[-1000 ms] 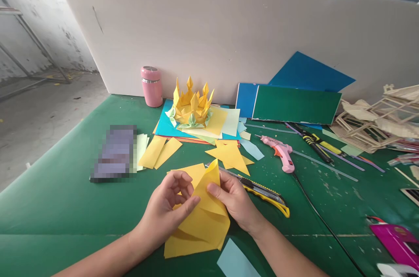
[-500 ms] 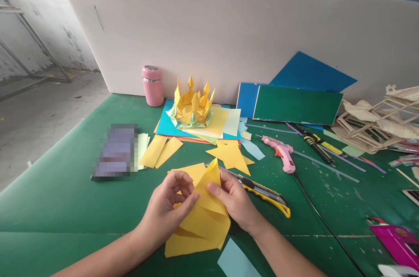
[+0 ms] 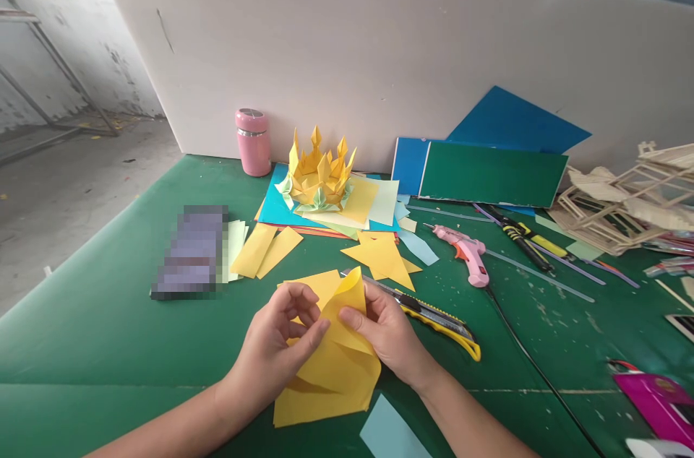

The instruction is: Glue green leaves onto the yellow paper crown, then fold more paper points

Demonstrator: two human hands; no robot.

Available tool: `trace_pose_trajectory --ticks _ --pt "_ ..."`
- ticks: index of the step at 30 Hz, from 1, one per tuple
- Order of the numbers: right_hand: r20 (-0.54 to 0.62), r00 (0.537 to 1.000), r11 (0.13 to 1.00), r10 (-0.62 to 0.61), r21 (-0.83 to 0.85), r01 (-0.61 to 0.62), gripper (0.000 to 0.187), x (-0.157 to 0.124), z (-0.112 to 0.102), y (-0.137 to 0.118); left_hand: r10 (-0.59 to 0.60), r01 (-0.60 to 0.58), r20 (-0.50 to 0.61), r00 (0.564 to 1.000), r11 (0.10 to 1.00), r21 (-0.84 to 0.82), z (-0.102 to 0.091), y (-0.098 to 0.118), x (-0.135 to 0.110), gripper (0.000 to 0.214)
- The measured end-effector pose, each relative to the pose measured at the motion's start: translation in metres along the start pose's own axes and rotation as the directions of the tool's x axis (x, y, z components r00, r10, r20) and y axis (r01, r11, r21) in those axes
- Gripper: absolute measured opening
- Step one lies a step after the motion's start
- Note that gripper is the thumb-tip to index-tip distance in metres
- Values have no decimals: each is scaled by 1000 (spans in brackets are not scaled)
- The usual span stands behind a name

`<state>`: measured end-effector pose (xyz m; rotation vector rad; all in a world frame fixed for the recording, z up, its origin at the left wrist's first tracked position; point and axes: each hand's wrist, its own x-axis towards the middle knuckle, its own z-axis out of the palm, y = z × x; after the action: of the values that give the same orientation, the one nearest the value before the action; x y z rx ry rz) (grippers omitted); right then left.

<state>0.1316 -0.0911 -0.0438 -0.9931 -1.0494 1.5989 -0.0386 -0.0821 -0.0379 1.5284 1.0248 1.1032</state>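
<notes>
A yellow sheet of paper [image 3: 347,364] is bent between my two hands, its upper corner curled into a loose cone. My right hand [image 3: 393,331] grips its right side, thumb pressed on the front and fingers behind. At the left edge, the thumb and curled fingers of my left hand [image 3: 285,331] hold the sheet lightly; their exact contact is partly hidden. Beneath lies more yellow paper [image 3: 319,286]. A yellow utility knife [image 3: 439,321] rests just beyond my right hand. Yellow paper stars [image 3: 379,259] lie behind the hands, and a blue paper piece [image 3: 393,429] sits in front.
A folded yellow paper crown [image 3: 322,180] stands on stacked coloured sheets. A pink bottle [image 3: 254,144] is behind at left, near a blurred dark object [image 3: 189,252]. To the right lie a pink glue gun [image 3: 463,252] with its cord, pliers [image 3: 523,238] and a wooden stick model [image 3: 629,198].
The paper's curled top has dipped slightly and opened a little wider. My right thumb has shifted slightly left and down on the sheet; my left hand is nearly still.
</notes>
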Motion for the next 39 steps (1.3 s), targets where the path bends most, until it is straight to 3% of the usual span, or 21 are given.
trace_pose_trajectory --ticks 11,27,31,35,39 --pt "47 998 999 -40 22 39 22 0 1 -1 26 -25 -30 999 1000 18 1 0 1 12" --pt "-7 999 998 -49 -31 49 23 -1 0 -2 101 -101 4 995 991 83 1 1 -2 13" --pt "21 999 996 -48 -68 50 23 -1 2 -3 137 -144 60 989 981 133 -2 2 -3 7" --pt "39 997 989 -67 -126 72 25 -3 3 -3 234 -263 157 959 943 203 -5 3 -1 18" --pt "-40 994 986 -105 -138 98 31 -2 2 -3 229 -265 156 961 927 266 -5 3 -1 27"
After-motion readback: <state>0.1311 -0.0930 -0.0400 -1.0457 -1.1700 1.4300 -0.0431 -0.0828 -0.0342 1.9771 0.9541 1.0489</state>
